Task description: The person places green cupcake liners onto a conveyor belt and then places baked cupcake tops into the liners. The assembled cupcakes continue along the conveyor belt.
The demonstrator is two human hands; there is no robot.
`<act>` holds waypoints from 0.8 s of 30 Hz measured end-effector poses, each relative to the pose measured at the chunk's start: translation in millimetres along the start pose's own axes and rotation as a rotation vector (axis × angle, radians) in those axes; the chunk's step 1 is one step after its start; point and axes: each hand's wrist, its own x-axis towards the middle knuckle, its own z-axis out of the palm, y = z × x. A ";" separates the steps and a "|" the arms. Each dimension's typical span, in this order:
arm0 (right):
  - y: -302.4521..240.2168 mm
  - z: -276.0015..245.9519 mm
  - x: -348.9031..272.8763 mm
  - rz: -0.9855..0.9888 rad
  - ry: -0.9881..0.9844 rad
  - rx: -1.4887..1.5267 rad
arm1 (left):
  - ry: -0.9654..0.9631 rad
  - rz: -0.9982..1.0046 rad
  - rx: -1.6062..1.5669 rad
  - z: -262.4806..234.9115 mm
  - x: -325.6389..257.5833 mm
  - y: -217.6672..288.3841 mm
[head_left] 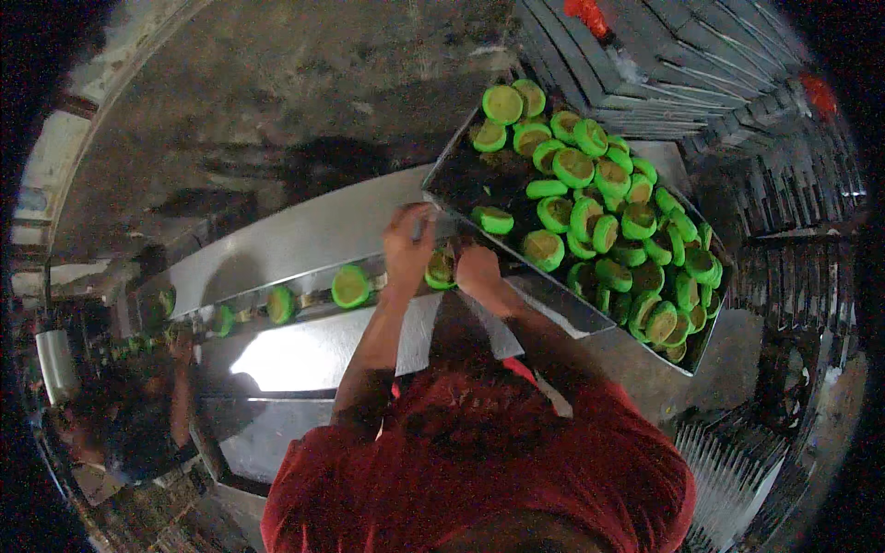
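Left hand [406, 253] and right hand [480, 276] flank a green-rimmed disc [439, 270] — fingers' grip unclear — metal tray [468, 175] toward two o'clock.

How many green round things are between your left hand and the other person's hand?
3: one round green piece nearest the bare left hand, another midway, a blurry third nearer the other person's hand; some may be hidden.

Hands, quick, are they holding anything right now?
Left hand: fingers bent near the tray; can't tell if it holds anything.
Right hand: curled beside a green round piece; grip can't be told.
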 end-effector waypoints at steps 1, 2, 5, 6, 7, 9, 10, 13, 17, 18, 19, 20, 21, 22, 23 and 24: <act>9.6 -3.3 -1.6 -0.048 0.007 -0.029 | -0.066 0.083 0.028 15.8 12.0 9.0; 10.7 -34.9 -3.9 -0.067 0.155 0.072 | -0.128 0.135 0.100 28.5 18.7 6.1; 66.1 -111.5 10.5 0.015 0.447 0.148 | -0.723 0.063 0.446 68.4 43.1 28.4; 106.2 -110.3 22.8 -0.046 0.508 -0.108 | -0.998 0.009 0.591 81.8 49.8 41.6; 122.8 -110.0 24.7 0.003 0.461 -0.264 | -0.998 0.015 0.548 94.6 50.5 35.8; 135.5 -111.6 34.4 0.046 0.389 -0.246 | -0.982 0.021 0.472 118.2 49.7 8.7; 141.2 -112.3 37.7 0.074 0.348 -0.231 | -0.806 -0.062 0.263 117.2 51.9 8.6; 155.2 -110.9 25.0 0.190 0.461 0.430 | -0.357 -0.325 -0.271 79.8 51.5 14.9; 84.3 -113.3 -15.7 -0.034 0.326 0.823 | -0.218 -0.491 -0.401 8.5 -11.0 -39.5; 69.3 -107.8 -23.3 -0.075 0.235 0.825 | -0.222 -0.443 -0.308 -9.4 -30.4 -46.1; 59.0 -91.8 -27.4 -0.124 0.154 0.823 | -0.147 -0.369 -0.182 -19.4 -50.9 -53.1; 49.5 -72.7 -27.4 -0.172 0.078 0.824 | -0.073 -0.287 -0.055 -27.4 -69.9 -61.4; 36.2 -62.0 -25.8 -0.181 0.073 0.737 | -0.082 -0.296 0.094 -35.4 -91.4 -73.0; 21.7 -53.7 -21.5 -0.202 0.064 0.653 | -0.088 -0.308 0.219 -43.2 -103.2 -92.5; 13.5 -39.1 -13.3 -0.131 -0.009 0.528 | -0.100 -0.316 0.341 -49.1 -113.6 -112.0; 6.6 -23.2 -5.7 -0.057 -0.083 0.404 | -0.124 -0.329 0.434 -56.9 -120.6 -134.8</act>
